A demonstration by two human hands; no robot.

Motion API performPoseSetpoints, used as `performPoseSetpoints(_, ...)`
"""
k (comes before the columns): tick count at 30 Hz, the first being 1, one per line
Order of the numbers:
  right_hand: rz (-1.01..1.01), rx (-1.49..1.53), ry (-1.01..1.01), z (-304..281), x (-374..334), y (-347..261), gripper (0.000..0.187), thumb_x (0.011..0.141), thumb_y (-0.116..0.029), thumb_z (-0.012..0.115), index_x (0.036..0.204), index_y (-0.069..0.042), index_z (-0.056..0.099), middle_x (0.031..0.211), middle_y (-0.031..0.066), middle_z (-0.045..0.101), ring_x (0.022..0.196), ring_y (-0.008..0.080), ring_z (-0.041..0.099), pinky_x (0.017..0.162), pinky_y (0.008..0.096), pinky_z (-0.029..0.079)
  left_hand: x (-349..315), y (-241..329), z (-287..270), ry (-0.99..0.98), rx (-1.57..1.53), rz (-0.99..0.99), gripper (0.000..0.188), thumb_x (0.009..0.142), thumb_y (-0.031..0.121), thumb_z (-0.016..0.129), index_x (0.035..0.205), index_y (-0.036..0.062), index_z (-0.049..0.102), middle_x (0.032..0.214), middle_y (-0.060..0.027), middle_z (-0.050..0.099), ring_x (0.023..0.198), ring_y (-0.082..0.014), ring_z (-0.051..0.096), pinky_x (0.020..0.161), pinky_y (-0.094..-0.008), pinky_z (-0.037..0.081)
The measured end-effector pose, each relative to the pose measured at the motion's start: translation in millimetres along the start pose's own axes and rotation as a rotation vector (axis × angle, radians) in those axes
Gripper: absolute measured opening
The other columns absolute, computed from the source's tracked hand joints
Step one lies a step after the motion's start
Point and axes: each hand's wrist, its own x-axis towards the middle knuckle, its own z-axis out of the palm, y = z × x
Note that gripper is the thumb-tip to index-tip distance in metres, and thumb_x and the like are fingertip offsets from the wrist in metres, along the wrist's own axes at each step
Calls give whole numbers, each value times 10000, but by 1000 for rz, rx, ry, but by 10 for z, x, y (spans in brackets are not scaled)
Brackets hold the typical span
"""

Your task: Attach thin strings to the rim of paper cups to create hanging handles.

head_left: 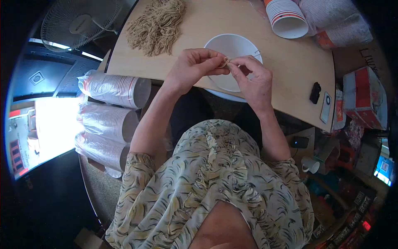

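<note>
My left hand [192, 68] and my right hand [256, 85] meet above the table's near edge, both closed in a pinch. Between their fingertips is a short piece of tan cord [226, 62], looped or twisted; its exact shape is partly hidden by the fingers. Under and just beyond the hands stands a round white container [232, 38], its opening facing up and partly covered by them. A thin dark mark or wire shows at its right rim. Farther left lies a loose heap of tan cord strands [155, 27].
Stacked paper tubs [288, 20] lie on the table [290, 70] at the far right. A black object [315, 93] and a pale flat device [326, 107] lie near its right edge. Wrapped tub stacks [112, 89] and a fan [81, 25] are at left; a red-and-white box [362, 97] is at right.
</note>
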Motion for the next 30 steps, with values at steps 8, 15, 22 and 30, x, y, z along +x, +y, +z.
performPoseSetpoints(8,22,13,16,11,-7,9,71,902,-26,762,962,7,743,870,57,719,713,112,663,658,265,532,1,-64,18,-21,14,72,269,990,107,711,1157,-100,673,1040,-147,747,980,-207,753,913,-294,603)
performPoseSetpoints(15,4,11,37,0,-25,-2,89,883,-36,778,957,1,747,880,67,721,697,134,677,647,279,542,36,-119,14,-28,7,88,209,981,104,724,1098,-66,690,1000,-120,747,942,-179,749,893,-284,601)
performPoseSetpoints(22,-52,1,9,0,-41,12,104,883,-21,759,979,-2,721,929,70,719,716,137,669,648,284,540,24,-98,36,-24,46,95,179,976,100,721,1058,-57,699,974,-108,746,933,-164,744,879,-275,598)
performPoseSetpoints(30,-73,14,-2,-9,-34,24,83,907,-22,734,964,20,690,940,67,708,734,143,663,668,286,539,19,-112,99,63,124,126,144,941,61,735,1025,-56,717,933,-85,756,885,-152,753,815,-270,610)
